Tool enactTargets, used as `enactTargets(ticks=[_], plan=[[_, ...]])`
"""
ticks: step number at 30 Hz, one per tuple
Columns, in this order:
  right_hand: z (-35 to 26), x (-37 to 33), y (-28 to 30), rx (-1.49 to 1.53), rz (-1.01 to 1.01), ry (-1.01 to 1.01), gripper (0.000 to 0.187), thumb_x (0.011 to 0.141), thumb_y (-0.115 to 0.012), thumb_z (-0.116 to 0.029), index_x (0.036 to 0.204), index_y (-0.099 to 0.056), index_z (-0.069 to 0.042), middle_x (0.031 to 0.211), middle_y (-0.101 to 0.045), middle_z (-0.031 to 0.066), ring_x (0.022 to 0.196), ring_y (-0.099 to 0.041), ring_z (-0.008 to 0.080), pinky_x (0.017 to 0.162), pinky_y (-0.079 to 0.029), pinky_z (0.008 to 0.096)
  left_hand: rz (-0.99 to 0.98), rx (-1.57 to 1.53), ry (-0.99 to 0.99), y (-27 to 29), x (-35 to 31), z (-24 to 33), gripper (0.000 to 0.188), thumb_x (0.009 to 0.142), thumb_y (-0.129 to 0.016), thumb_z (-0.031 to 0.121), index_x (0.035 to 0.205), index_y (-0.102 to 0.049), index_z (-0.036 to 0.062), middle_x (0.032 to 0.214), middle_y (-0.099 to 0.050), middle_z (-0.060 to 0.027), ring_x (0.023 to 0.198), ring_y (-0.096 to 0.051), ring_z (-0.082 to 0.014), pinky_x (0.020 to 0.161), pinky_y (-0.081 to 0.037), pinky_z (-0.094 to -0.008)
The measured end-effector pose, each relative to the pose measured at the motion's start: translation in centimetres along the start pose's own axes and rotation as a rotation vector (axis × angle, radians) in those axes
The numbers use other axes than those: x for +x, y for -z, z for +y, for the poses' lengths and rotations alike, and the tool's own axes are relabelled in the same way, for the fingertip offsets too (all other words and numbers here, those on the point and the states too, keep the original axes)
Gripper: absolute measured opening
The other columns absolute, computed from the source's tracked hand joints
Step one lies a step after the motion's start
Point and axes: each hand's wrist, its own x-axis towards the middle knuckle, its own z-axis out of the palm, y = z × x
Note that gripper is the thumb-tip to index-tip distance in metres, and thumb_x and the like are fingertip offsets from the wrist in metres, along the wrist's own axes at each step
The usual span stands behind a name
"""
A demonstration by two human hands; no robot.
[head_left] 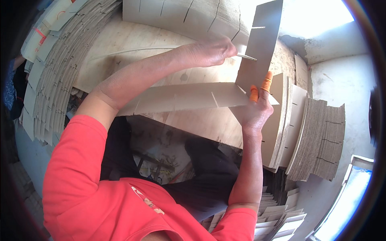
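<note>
The left hand [217, 50] is curled almost fist-like, while the right hand [257, 112] points two fingers forward.

Small workshop: cardboard stacks [309, 138] around a wooden worktable [116, 38].

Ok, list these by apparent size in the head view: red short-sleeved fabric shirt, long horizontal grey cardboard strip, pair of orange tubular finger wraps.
1. Red shirt, largest, though nearness to the camera may enlarge it.
2. Grey cardboard strip.
3. Orange finger wraps, smallest.
</note>
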Motion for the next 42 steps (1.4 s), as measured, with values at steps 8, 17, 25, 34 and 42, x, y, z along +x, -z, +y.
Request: enactTargets(ticks=[8,17,25,34,42], plan=[[-1.1,0.0,0.0,-0.085,-0.073,-0.086,0.056,0.092,-0.049,0.003,0.144,-0.035,-0.015,0.105,-0.066,0.0168,0.085,-0.066,0.0205,0.078,-0.054,0.0314,-0.019,-0.007,0.006,0.1,0.1,0.3,0.007,0.063,-0.056,-0.006,0.064,-0.053,-0.0002,0.059,-0.053,-0.0172,0.064,-0.057,-0.0341,0.057,-0.046,-0.0439],[0.0,-0.1,-0.3,-0.015,0.011,0.043,0.057,0.092,-0.051,0.005,0.143,-0.037,-0.014,0.101,-0.067,0.0149,0.082,-0.066,0.0179,0.076,-0.054,0.0307,0.017,-0.004,0.022,-0.4,-1.1,-0.5,0.01,0.062,-0.058,-0.008,0.064,-0.052,0.0009,0.058,-0.053,-0.0144,0.064,-0.057,-0.0311,0.058,-0.047,-0.0437],[-0.4,-0.3,-0.7,-0.044,0.001,0.045,0.058,0.091,-0.051,0.005,0.143,-0.038,-0.015,0.093,-0.067,0.0141,0.078,-0.066,0.019,0.072,-0.054,0.0307,0.016,0.006,0.004,-0.5,-0.8,-0.1,0.011,0.06,-0.056,-0.008,0.061,-0.049,0.0008,0.057,-0.052,-0.0156,0.063,-0.056,-0.0326,0.056,-0.044,-0.0443],[0.1,-0.4,-0.9,-0.056,-0.009,0.077,0.058,0.09,-0.051,0.005,0.143,-0.038,-0.016,0.09,-0.066,0.0135,0.076,-0.064,0.0185,0.069,-0.054,0.0309,-0.028,-0.058,0.086,0.1,-1.6,0.2,0.008,0.067,-0.057,-0.005,0.066,-0.052,0.0013,0.059,-0.054,-0.0137,0.064,-0.058,-0.0307,0.057,-0.046,-0.0429],[1.3,-0.6,-1.7,-0.296,-0.23,-0.084,0.057,0.094,-0.048,-0.005,0.147,-0.03,-0.017,0.091,-0.064,0.0127,0.071,-0.062,0.0208,0.067,-0.053,0.0305,-0.13,-0.162,0.041,1.5,-1.2,3.1,0.013,0.072,-0.066,0.009,0.079,-0.062,-0.0002,0.065,-0.06,-0.0134,0.064,-0.06,-0.0287,0.059,-0.048,-0.0399]])
